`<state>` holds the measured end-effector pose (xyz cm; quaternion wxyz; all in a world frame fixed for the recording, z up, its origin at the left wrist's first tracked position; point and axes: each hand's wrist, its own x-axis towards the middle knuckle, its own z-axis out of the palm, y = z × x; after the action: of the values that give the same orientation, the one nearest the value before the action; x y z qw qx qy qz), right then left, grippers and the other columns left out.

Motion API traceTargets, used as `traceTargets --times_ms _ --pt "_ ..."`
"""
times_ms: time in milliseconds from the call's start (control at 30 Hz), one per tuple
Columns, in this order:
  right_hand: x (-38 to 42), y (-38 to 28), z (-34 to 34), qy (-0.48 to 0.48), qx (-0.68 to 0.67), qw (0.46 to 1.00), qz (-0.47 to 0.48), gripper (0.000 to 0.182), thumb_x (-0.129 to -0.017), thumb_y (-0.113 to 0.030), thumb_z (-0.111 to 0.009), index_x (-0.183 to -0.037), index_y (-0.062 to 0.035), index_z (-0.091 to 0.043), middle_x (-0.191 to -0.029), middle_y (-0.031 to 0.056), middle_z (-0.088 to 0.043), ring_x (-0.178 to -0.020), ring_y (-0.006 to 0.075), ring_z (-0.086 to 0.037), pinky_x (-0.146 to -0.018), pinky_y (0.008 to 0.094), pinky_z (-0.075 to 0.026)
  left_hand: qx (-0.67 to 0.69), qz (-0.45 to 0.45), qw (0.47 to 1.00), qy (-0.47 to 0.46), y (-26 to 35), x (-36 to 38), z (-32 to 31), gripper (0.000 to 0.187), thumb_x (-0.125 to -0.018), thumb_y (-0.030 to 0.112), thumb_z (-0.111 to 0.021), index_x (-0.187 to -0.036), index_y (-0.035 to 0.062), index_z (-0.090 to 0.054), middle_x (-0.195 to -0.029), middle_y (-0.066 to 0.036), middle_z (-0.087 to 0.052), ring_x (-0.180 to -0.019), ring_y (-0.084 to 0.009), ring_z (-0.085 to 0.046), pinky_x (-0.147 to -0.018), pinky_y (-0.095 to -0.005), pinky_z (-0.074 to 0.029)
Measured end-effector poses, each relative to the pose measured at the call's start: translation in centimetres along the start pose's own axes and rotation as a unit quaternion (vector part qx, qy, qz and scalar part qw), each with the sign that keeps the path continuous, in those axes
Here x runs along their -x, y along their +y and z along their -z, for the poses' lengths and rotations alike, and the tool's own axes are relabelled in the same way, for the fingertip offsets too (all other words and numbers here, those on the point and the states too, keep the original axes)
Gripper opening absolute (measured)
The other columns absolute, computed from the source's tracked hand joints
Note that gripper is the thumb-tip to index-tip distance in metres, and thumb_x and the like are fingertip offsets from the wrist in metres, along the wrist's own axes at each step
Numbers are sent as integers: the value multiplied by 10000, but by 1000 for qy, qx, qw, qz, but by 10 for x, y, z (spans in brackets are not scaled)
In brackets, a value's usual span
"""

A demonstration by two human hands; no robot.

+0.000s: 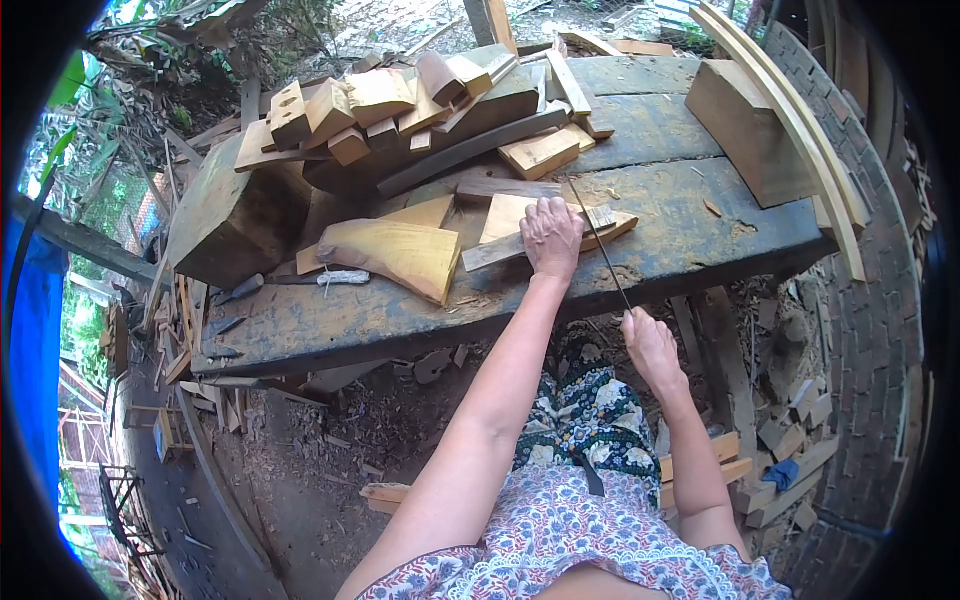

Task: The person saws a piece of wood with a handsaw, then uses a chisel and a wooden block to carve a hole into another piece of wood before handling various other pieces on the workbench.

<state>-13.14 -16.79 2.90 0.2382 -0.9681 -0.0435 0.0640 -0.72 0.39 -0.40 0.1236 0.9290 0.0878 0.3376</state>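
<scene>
A worn wooden workbench (pixel 660 215) carries several pieces of wood. My left hand (pixel 552 238) presses down, fingers curled, on a narrow grey-brown strip (pixel 492 252) that lies over a pale wood piece (pixel 503 215). In my right hand (pixel 652 345), closed at the bench's front edge, is the near end of a long thin dark blade (pixel 603 250). The blade runs away from me across the wood, just right of my left hand. Its handle is hidden in my fist. A curved yellowish wood piece (pixel 395 255) lies to the left.
Stacked wood blocks (pixel 380 95) fill the bench's back left, beside a large block (pixel 240 215). Another big block (pixel 755 140) and long curved strips (pixel 800 110) stand at the right. A knife (pixel 345 277) lies near the left front. Scraps cover the ground.
</scene>
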Motion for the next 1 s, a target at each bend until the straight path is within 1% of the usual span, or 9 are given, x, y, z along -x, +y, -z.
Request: traceTargets --times_ms 100,167,233,300,533,633,733,900,1000 --pt "-20 -6 5 -4 1 1000 6 284 -939 -277 -451 -878 -26 -570 -796 271 -625 -805 440 -611 -709 534 -489 -2 3 1000 1 -1 -4 2 143 -813 229 -540 -819 87 -528 -832 -85 -547 -832 -260 -535 -726 -395 -435" --pt "-36 -9 0 26 3 999 38 285 -939 -276 -452 -877 -24 -570 -794 265 -628 -805 439 -614 -713 525 -495 6 -1 1000 -8 -1 -2 3 143 -818 226 -536 -823 83 -530 -831 -86 -547 -832 -262 -534 -727 -398 -435" --pt "-49 -14 -4 20 9 999 36 286 -939 -276 -456 -871 -22 -569 -784 260 -630 -792 436 -619 -709 522 -500 3 -2 1000 -2 -1 -3 2 142 -817 225 -537 -824 83 -530 -830 -86 -547 -831 -262 -533 -727 -398 -435" --pt "-55 -17 -6 42 7 998 48 291 -939 -278 -457 -860 -21 -569 -779 257 -632 -793 428 -624 -710 521 -505 0 -3 1000 3 -1 -2 1 140 -815 224 -538 -824 84 -530 -828 -85 -547 -830 -262 -533 -727 -398 -435" --pt "-47 -15 -10 28 9 999 39 285 -939 -279 -454 -873 -26 -568 -773 263 -628 -780 429 -623 -689 523 -506 12 -9 1000 -7 -2 -1 2 132 -811 212 -543 -820 81 -533 -828 -84 -545 -831 -263 -531 -724 -397 -435" --pt "-21 -8 -9 35 5 999 42 279 -938 -272 -455 -886 -21 -565 -774 271 -622 -766 443 -615 -679 531 -500 16 -7 1000 -6 -2 -2 3 128 -809 208 -545 -816 81 -532 -825 -83 -542 -830 -262 -530 -723 -397 -436" --pt "6 -2 -5 3 -3 1000 3 271 -940 -260 -452 -906 -14 -561 -783 278 -616 -796 452 -602 -710 543 -484 14 -8 1000 -7 -2 -2 4 126 -805 205 -547 -813 81 -531 -821 -83 -540 -829 -260 -530 -724 -396 -436" --pt "-16 -7 6 2 9 1000 22 281 -944 -267 -444 -905 -16 -565 -789 277 -621 -797 451 -608 -708 538 -491 11 -6 1000 -1 -2 -3 2 122 -801 203 -549 -809 83 -529 -822 -82 -541 -827 -260 -531 -726 -397 -436" --pt "-33 -19 6 14 28 999 33 296 -943 -276 -437 -893 -18 -573 -795 257 -634 -801 435 -621 -722 526 -501 11 -6 1000 -1 -3 -2 1 122 -800 208 -549 -806 88 -527 -825 -81 -542 -828 -259 -533 -726 -398 -436"
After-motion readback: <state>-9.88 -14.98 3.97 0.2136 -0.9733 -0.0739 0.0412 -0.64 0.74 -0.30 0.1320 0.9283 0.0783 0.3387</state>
